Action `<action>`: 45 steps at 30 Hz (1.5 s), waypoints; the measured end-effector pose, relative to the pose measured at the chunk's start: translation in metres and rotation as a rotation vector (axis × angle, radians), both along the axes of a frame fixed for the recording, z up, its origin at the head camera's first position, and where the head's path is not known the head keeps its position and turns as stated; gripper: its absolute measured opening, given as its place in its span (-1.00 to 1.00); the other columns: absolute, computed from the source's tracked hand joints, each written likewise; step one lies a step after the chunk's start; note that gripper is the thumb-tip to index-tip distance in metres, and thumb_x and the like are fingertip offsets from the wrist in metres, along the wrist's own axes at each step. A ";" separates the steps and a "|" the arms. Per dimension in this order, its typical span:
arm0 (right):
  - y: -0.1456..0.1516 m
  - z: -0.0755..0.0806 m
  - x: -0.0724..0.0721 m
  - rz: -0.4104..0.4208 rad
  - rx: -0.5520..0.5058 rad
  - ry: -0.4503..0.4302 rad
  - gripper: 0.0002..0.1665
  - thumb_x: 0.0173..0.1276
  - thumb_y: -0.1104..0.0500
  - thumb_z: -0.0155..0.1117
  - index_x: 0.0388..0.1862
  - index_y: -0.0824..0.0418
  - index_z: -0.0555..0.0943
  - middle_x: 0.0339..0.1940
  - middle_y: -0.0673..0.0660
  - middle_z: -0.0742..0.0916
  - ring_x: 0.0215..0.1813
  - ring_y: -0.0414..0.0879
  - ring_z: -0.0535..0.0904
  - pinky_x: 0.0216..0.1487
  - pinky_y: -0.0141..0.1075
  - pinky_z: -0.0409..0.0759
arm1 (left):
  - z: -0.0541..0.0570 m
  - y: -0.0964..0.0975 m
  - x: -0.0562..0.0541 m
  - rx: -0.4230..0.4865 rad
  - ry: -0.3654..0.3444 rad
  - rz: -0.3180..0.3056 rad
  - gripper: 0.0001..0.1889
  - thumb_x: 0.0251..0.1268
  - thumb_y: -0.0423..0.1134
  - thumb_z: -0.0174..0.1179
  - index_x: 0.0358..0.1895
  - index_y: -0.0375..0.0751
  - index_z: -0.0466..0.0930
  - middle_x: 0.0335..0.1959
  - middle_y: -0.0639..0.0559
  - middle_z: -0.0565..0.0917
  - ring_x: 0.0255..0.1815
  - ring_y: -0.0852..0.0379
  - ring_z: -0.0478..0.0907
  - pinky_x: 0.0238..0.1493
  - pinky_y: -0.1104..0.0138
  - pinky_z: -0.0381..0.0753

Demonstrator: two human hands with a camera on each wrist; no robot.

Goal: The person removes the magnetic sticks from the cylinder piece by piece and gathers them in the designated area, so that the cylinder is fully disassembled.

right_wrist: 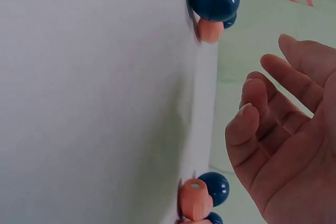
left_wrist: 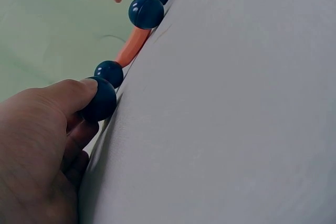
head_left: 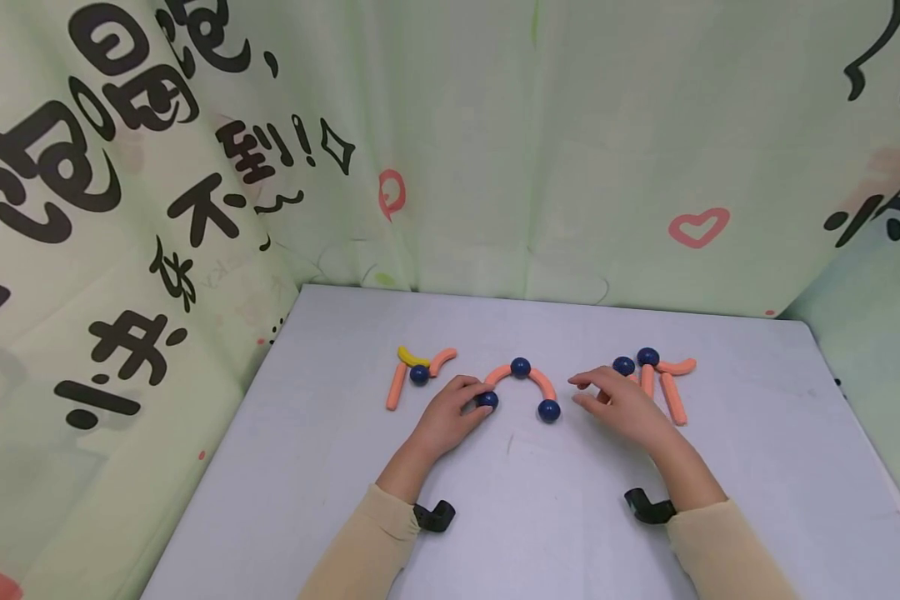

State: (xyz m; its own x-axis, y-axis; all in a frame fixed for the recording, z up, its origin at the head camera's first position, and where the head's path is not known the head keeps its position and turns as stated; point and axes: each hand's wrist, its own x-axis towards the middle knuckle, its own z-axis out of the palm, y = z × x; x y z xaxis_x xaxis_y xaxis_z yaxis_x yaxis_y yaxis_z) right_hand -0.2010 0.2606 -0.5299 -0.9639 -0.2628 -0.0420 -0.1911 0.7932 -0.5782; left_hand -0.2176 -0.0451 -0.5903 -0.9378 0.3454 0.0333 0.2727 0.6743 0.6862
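Thumb and fingers of my left hand (head_left: 447, 417) pinch a glossy dark blue ball (head_left: 487, 400) at the left foot of an arch on the white table. Two curved orange rods (head_left: 544, 383) form the arch, meeting at a second blue ball (head_left: 521, 367) on top. Another blue ball (head_left: 548, 411) sits at the right foot. In the left wrist view the pinched ball (left_wrist: 101, 100) is partly covered by the thumb. My right hand (head_left: 618, 404) hovers right of the arch, fingers loosely bent and holding nothing; the right wrist view shows its bare palm (right_wrist: 294, 182).
Left of the arch lie a yellow curved rod (head_left: 412, 357), a straight orange rod (head_left: 396, 387), a curved orange rod (head_left: 442, 361) and a blue ball (head_left: 419, 375). Beyond the right hand are blue balls (head_left: 648, 357) and several orange rods (head_left: 673, 400). A printed curtain (head_left: 465, 233) surrounds the table (head_left: 555, 517).
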 end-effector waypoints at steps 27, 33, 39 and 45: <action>-0.041 -0.034 0.007 0.002 0.073 0.017 -0.40 0.26 -0.14 0.42 0.22 0.03 0.55 -0.01 0.05 0.66 -0.14 -0.12 0.54 -0.10 -0.16 0.55 | 0.001 -0.002 0.000 0.013 0.016 -0.027 -0.58 0.42 0.02 0.18 0.31 0.18 0.52 0.25 0.12 0.50 0.25 0.11 0.50 0.29 0.17 0.52; -0.043 -0.035 0.006 0.001 0.094 0.020 -0.46 0.30 -0.10 0.39 0.20 0.06 0.57 -0.25 0.00 0.59 -0.36 -0.17 0.40 -0.36 -0.32 0.36 | 0.000 -0.002 0.000 0.034 0.037 -0.034 -0.57 0.41 0.00 0.20 0.31 0.11 0.53 0.28 0.14 0.50 0.30 0.13 0.48 0.32 0.18 0.49; -0.042 -0.034 0.006 0.005 0.097 0.013 -0.46 0.31 -0.08 0.37 0.22 0.07 0.58 -0.30 -0.01 0.55 -0.38 -0.17 0.39 -0.39 -0.33 0.33 | 0.000 -0.002 0.000 0.025 0.040 -0.045 -0.56 0.42 0.03 0.18 0.32 0.13 0.52 0.36 0.22 0.47 0.42 0.14 0.39 0.40 0.18 0.42; -0.041 -0.034 0.007 0.011 0.084 0.003 -0.46 0.33 -0.06 0.35 0.25 0.08 0.56 -0.27 0.00 0.57 -0.36 -0.16 0.39 -0.38 -0.33 0.33 | 0.001 -0.002 0.001 0.026 0.031 -0.043 -0.56 0.43 0.04 0.17 0.32 0.15 0.51 0.36 0.23 0.47 0.42 0.15 0.39 0.41 0.18 0.42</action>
State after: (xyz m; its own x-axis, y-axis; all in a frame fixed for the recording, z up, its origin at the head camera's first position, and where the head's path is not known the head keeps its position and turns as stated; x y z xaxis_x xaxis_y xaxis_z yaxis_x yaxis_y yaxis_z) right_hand -0.1939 0.2199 -0.5635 -0.9610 -0.2694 -0.0617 -0.2019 0.8368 -0.5090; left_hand -0.2169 -0.0467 -0.5890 -0.9206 0.3840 0.0711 0.3221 0.6438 0.6941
